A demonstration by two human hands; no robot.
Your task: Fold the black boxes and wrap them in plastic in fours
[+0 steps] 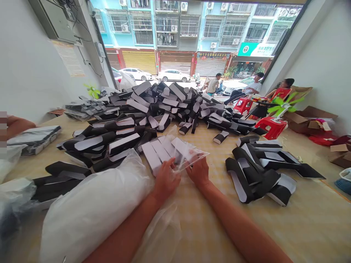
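Both my hands are at the mouth of a clear plastic bag (189, 157), which holds a bundle of long black-and-white card sleeves (160, 153). My left hand (166, 180) pinches the near edge of the bag beside the bundle. My right hand (199, 171) grips the bag's edge a little to the right. A large heap of similar sleeves (153, 109) spreads over the far table, and a smaller heap (255, 171) lies to my right. A big white sack (90, 208) lies against my left forearm.
The checked table (216, 219) runs toward an open shopfront. Bagged bundles (34, 140) lie at the left, near a co-worker's arm (18, 128). Red stools (270, 128), a green fan (283, 104), cardboard boxes (309, 120) and seated people (246, 89) are beyond the table.
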